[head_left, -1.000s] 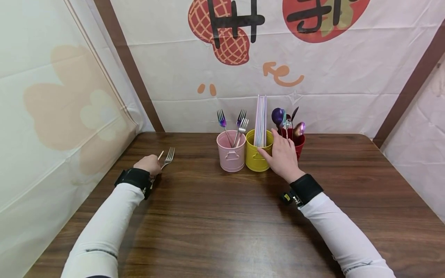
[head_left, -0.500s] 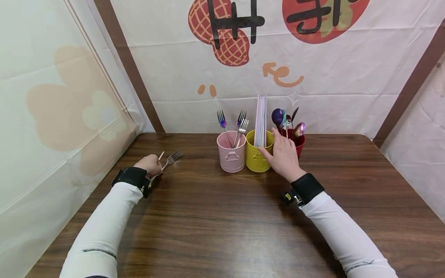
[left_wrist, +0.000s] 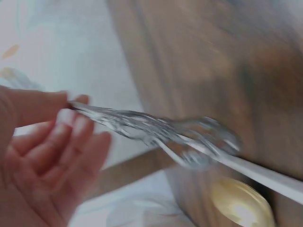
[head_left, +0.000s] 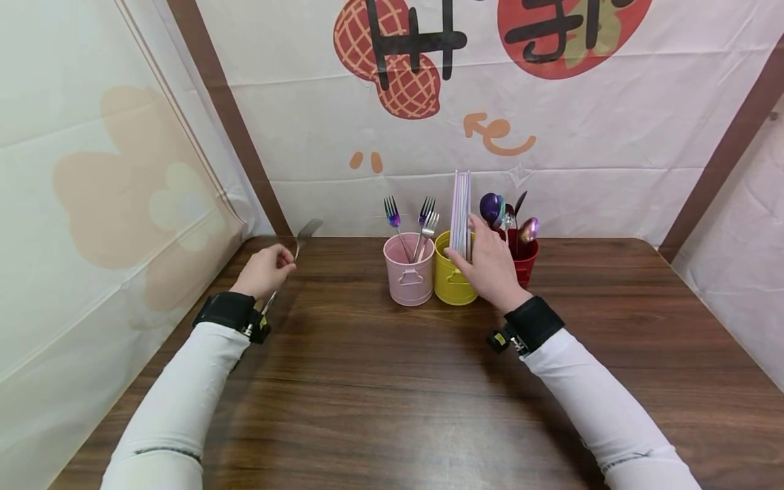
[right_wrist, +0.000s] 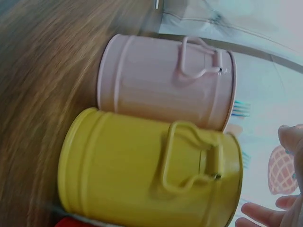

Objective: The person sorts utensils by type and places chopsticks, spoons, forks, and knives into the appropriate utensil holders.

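At the table's left, my left hand point(head_left: 265, 271) pinches a silver fork point(head_left: 306, 233) between thumb and fingertips, its tines pointing away from me. In the left wrist view, a blurred, ornate silver handle point(left_wrist: 132, 122) runs out from the fingertips. Beyond it show a pale stick point(left_wrist: 265, 177) and a gold spoon's bowl point(left_wrist: 242, 205) near the table. My right hand point(head_left: 493, 265) is spread at the yellow bucket point(head_left: 454, 291), thumb and forefinger either side of the straws point(head_left: 461, 211). Whether it touches the straws or bucket, I cannot tell.
Left of the yellow bucket stands a pink bucket point(head_left: 410, 282) with several forks point(head_left: 393, 212). A red bucket point(head_left: 525, 262) with several spoons point(head_left: 491, 206) is at its right, partly hidden by my right hand. A printed cloth wall point(head_left: 306, 136) rises behind the table.
My left hand has lifted off the table with the fork, whose tines now stand higher and farther back. My right hand has shifted slightly left and up towards the straws.
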The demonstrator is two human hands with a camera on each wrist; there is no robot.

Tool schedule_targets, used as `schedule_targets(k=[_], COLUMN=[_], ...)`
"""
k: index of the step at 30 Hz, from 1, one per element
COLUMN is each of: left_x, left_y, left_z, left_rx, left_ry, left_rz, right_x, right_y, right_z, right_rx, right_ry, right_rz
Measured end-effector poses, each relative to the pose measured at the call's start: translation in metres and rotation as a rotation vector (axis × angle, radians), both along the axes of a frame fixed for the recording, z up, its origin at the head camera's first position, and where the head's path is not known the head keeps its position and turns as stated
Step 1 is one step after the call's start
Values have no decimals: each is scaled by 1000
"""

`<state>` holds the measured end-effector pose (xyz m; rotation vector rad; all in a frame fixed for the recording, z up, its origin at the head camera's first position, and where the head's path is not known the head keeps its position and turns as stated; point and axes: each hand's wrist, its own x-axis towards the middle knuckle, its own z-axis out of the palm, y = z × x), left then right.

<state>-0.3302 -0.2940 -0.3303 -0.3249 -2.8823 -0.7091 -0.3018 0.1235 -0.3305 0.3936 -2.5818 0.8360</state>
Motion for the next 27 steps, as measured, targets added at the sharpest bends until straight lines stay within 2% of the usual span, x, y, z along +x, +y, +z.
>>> schedule_targets(k=[6,10,18,23,27], left_x=[3,9,16,16,23], left_y=[32,58,102,121,137], left_z=[19,32,47,51,58], left_rx=[232,350,653,783,860], left_ry=[283,410,466,491,468], left_rz=[-58,-109,-175,-223,-249], right_x=[-5,-7,-6,-6,-8], right_y=[-17,-27,-45,-51,-53], right_z=[-1,-7,-16,-20,-24], right_rx=[19,48,101,130,137], right_ry=[-26,-50,-49,-58,-36], right_rz=[44,63,59,14,-11])
